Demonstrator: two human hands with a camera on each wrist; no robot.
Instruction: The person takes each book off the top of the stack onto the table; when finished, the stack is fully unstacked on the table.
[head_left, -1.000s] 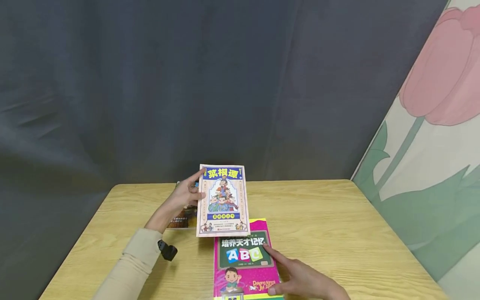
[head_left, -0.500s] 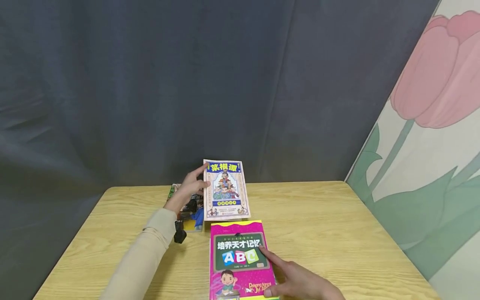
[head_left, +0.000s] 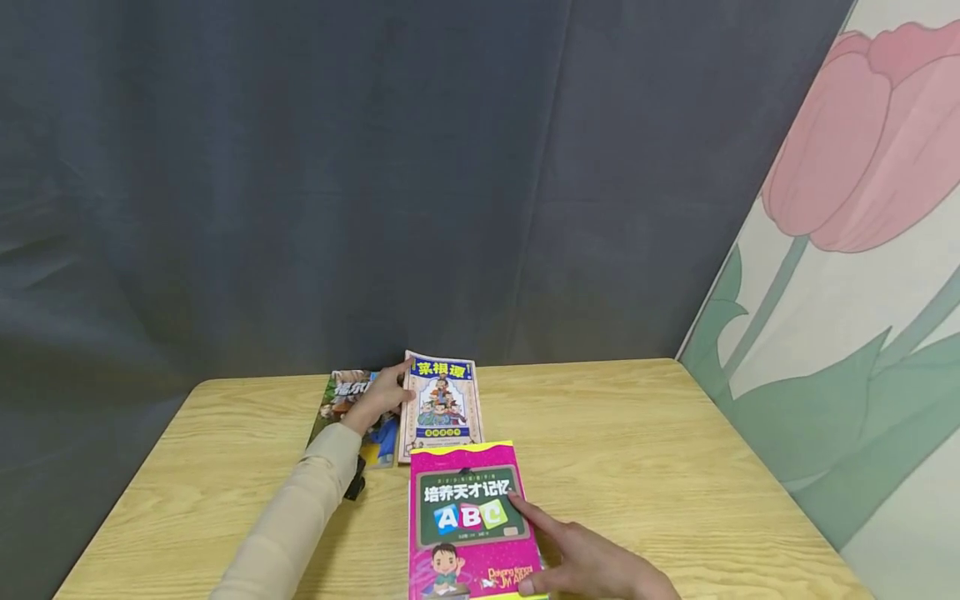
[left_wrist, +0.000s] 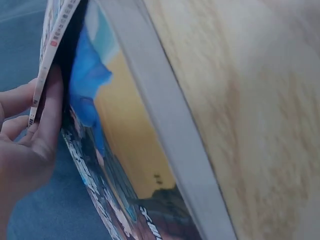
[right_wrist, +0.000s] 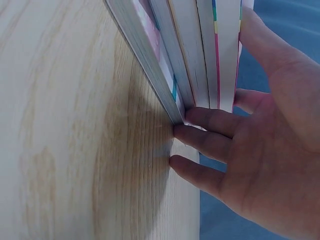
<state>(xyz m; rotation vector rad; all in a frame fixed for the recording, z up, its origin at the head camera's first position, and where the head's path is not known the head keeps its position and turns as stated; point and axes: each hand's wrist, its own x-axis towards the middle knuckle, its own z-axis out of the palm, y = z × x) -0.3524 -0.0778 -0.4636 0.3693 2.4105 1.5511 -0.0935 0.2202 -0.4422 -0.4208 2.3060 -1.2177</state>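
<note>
While the left hand (head_left: 384,396) grasps the cream book (head_left: 441,408) by its left edge, with digits on both faces as the left wrist view confirms, I record the right hand (head_left: 592,558) as extended and clasping nothing: it rests against the side of a stack of books (right_wrist: 190,55), its fingers (right_wrist: 202,139) spread, the tips reaching the lowest volume. I note the pink book (head_left: 480,546) uppermost on that stack, the right thumb and index finger at the right margin of its cover. The cream book is face up beyond the stack, towards the far side of the wooden table (head_left: 615,433), its near end partly hidden behind the pink book; I cannot tell whether its whole underside touches the tabletop. Directly left of it I find the illustrated book (head_left: 384,440), cover upward on the table and partly hidden by the left hand and wrist. A black device (head_left: 356,481) sits at the left wrist, beside the cuff of a beige sleeve (head_left: 288,508). Behind the table I log a dark curtain (head_left: 375,183) hanging across the back and, to the right, a pale wall bearing a tulip mural (head_left: 832,158) with pink petals and green leaves.
</note>
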